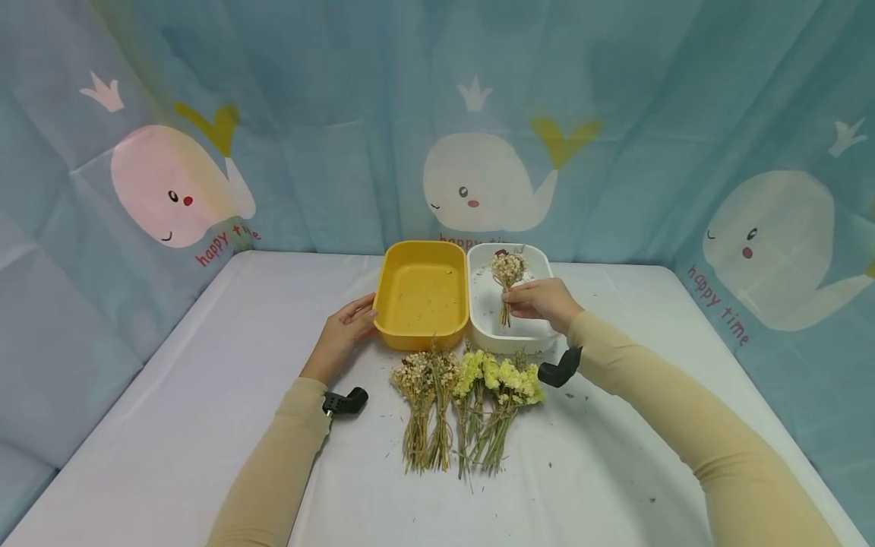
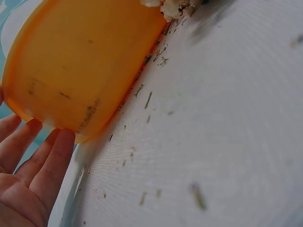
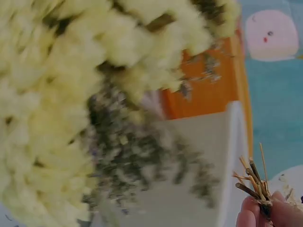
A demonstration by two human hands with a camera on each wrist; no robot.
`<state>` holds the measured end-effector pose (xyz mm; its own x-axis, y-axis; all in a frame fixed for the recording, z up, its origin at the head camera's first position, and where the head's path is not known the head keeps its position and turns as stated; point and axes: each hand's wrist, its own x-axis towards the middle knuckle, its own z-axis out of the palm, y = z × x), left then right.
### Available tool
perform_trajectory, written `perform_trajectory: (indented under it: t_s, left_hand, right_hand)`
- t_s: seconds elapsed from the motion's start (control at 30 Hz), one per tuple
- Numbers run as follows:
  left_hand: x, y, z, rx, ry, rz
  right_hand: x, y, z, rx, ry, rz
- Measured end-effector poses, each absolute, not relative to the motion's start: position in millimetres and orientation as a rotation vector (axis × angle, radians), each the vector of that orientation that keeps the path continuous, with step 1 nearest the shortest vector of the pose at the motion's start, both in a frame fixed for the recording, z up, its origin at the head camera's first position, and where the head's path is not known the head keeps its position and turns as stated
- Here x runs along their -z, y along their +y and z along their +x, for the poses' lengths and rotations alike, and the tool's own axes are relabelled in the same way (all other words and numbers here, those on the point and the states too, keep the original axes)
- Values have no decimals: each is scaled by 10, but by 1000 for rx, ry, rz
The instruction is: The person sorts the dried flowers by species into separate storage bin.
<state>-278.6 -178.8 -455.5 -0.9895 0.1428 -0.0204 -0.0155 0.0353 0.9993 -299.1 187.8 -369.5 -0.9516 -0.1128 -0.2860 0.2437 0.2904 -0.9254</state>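
A small bunch of dried cream flowers with a touch of red [image 1: 509, 267] is pinched by its stems in my right hand [image 1: 543, 298], over the white bin [image 1: 509, 346]. In the right wrist view its cut stem ends [image 3: 254, 182] stick out of the fingers. My left hand [image 1: 340, 334] touches the left outer side of the yellow bin [image 1: 420, 300]. The left wrist view shows its fairly straight fingertips [image 2: 64, 137] against the wall. Yellow-flowered bunches [image 1: 502, 380] lie on the table before the white bin, large and blurred in the right wrist view.
Further cream dried bunches [image 1: 424, 380] lie in front of the yellow bin, left of the yellow-flowered ones. Bits of stem and leaf are scattered on the white tablecloth [image 1: 588, 471]. A whale-print curtain [image 1: 321, 175] stands behind and along both sides.
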Motion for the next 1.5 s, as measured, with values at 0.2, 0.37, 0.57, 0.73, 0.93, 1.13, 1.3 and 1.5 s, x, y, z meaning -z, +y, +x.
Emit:
perform_trajectory:
  t_s: [0.2,0.37,0.57,0.73,0.93,1.13,1.3,1.5]
  left_hand:
    - [4601,-1773,-2783,-2114,2173,149]
    - [4637,-1775,-2762,-2095,2176,123]
    - [4653,-1785,-2773,-2111,2169,134]
    - [4622,-1784,-2771,-2105,2182,131]
    - [4582,-1784,-2784,-2101,2188,135]
    - [4562,-1790,-2790,-2101,2174,136]
    - [4566,-1795,-2788,-2093,2194,136]
    - [4544,-1779,-2749,-2072,2216,105]
  right_hand:
    - [3812,1852,-3032,1681,2272,130]
    - [3912,1825,-3069,1698,2248,149]
    - [3959,1812,-3100,1686,2267,164]
    - [3963,1795,-3117,1684,2261,217]
    - [3978,1786,-3157,1711,2250,225]
    - [4002,1788,-3180,1688,2244,213]
    - [4021,1773,-3204,1699,2206,206]
    - [4058,1761,-3226,1694,2166,243]
